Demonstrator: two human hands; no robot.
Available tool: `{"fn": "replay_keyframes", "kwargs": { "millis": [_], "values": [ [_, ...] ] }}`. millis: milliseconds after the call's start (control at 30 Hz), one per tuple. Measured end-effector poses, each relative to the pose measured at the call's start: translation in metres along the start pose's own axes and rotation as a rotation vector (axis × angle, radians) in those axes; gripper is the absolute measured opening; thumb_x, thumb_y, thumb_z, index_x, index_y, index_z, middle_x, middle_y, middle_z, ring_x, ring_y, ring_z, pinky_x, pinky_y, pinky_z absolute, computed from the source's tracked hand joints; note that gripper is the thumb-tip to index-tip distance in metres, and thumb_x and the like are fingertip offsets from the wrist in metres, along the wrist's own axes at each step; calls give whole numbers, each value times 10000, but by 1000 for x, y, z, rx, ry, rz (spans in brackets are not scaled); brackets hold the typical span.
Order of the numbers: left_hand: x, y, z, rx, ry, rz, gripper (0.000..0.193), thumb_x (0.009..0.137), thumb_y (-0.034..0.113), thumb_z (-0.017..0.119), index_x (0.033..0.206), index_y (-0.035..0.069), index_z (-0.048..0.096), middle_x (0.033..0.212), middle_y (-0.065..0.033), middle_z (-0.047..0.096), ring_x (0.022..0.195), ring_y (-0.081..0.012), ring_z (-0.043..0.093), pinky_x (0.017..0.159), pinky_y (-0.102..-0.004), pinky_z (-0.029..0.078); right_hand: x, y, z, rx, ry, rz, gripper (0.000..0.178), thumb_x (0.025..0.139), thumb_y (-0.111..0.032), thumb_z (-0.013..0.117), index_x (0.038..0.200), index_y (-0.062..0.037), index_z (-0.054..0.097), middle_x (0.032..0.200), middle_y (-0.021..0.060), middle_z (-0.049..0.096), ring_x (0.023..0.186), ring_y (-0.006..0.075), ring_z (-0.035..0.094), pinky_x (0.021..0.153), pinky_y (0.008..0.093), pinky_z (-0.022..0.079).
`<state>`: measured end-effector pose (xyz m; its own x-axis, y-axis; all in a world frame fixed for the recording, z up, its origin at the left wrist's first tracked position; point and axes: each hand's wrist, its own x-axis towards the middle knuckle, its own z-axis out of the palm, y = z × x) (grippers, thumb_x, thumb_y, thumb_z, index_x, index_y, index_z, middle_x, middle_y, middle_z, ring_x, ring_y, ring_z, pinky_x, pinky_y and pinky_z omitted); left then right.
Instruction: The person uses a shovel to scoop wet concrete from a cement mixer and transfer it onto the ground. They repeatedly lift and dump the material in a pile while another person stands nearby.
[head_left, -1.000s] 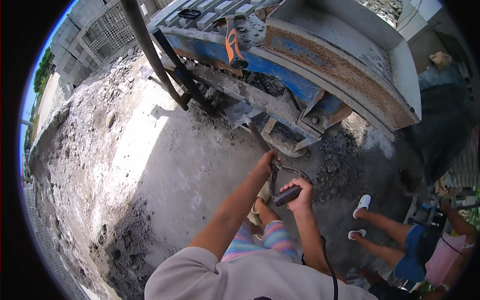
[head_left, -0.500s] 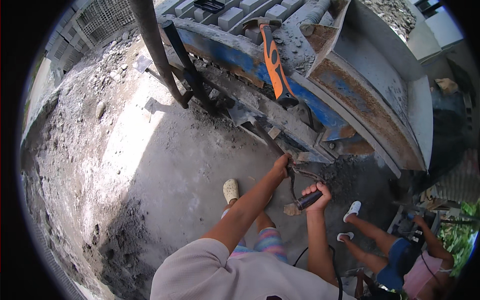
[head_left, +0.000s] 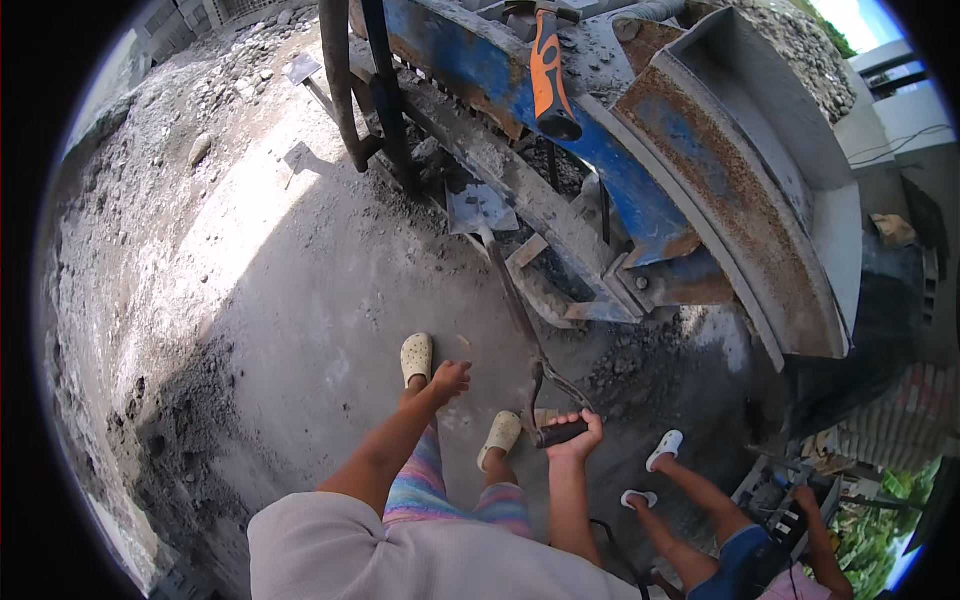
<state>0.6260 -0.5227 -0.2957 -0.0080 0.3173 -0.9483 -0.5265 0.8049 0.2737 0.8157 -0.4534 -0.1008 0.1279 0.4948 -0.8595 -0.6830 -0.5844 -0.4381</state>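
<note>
My right hand point(head_left: 580, 437) is wrapped round the dark grip of a shovel point(head_left: 515, 300) with a Y-shaped handle end. The shovel's shaft slants up and away from me, and its flat grey blade point(head_left: 480, 208) rests by the foot of the blue, rusty machine frame point(head_left: 480, 70). Some dark grit lies on the blade. Off the shaft to the left, my left hand point(head_left: 452, 382) hangs in the air with loosely bent fingers and holds nothing. A hammer point(head_left: 549, 80) with an orange and black handle lies on top of the frame, its handle sticking out over the edge.
A curved, rusty metal chute point(head_left: 720, 170) juts out at the right. Upright dark bars point(head_left: 385, 100) stand at the machine's left end. Loose gravel point(head_left: 170, 390) spreads along the left. Another person in white clogs point(head_left: 664, 450) is at the lower right.
My left hand has let go of the shovel's shaft and moved left and nearer. The right hand has drawn the grip left and toward me, and more of the blade shows. My view has shifted too.
</note>
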Motion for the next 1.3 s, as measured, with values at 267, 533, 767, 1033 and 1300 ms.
{"fn": "replay_keyframes", "kwargs": {
  "millis": [267,533,767,1033,1300],
  "values": [
    [-71,-165,21,825,467,-57,683,580,374,631,1131,52,387,1209,-184,317,1150,-314,288,907,-402,289,60,-32,-2,-132,-175,-2,132,602,-212,478,569,-124,384,509,7,403,465,168,401,490,327,373],
    [-53,-222,39,910,544,232,527,614,337,614,1027,45,464,1076,-144,429,1014,-294,379,837,-394,336,203,52,32,-125,-213,-4,118,598,-179,479,619,-132,373,505,-2,375,448,168,382,490,340,365],
    [-39,-214,28,780,504,319,411,627,278,600,976,84,504,1004,-134,462,1002,-287,395,848,-373,323,253,65,-26,-150,-230,54,101,613,-181,478,604,-126,394,520,11,411,464,180,413,510,355,384],
    [-39,-205,5,716,469,277,409,618,258,604,952,46,502,976,-140,486,951,-293,447,815,-362,365,186,18,-1,-270,-170,-51,122,591,-195,467,535,-135,376,492,-7,409,457,164,438,483,338,381],
    [-43,-201,11,662,387,262,383,638,250,606,963,73,506,955,-135,494,959,-281,451,815,-362,354,233,85,8,-176,-140,-36,112,616,-186,461,572,-139,369,501,-6,390,465,166,401,514,335,365]
  ]
}}
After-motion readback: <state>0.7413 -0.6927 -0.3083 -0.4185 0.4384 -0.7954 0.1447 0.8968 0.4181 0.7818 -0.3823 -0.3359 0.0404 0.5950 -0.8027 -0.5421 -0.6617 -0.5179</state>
